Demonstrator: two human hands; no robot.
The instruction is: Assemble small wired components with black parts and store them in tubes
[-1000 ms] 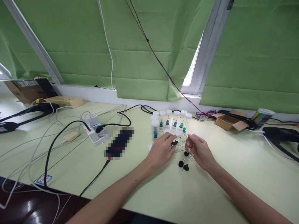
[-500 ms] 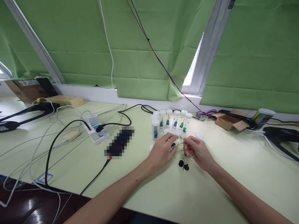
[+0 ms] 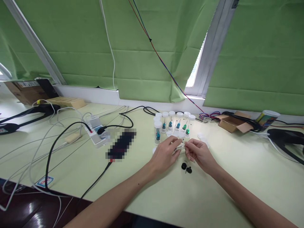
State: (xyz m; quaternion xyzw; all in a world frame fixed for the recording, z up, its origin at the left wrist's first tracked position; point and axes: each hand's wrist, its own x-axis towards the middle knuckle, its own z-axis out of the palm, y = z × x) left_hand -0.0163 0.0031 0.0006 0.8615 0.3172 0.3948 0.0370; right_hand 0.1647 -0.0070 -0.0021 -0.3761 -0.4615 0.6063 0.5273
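Observation:
My left hand (image 3: 166, 150) rests low over the table with curled fingers, its thumb and index closing round something small that they mostly hide. Facing it, my right hand (image 3: 197, 152) pinches something tiny between thumb and fingertips; its kind is too small to tell. Thin, shiny wire-like pieces (image 3: 182, 145) show between the two sets of fingertips. Just in front of the hands lie a round black part (image 3: 184, 166) and a second black part (image 3: 189, 170). Behind them stand several clear white-capped vials (image 3: 157, 130), holding needle-like pieces with blue or green hubs.
Loose white caps (image 3: 202, 136) lie behind my right hand. A power strip (image 3: 96, 136) and a blurred-out dark device (image 3: 121, 145) with a cable are on the left. An open cardboard box (image 3: 231, 123) and a printed can (image 3: 268, 118) stand at the back right.
My right hand has shifted slightly left, closer to my left hand. The dark piece seen between the left fingertips is now hidden. The vials and black parts stay put.

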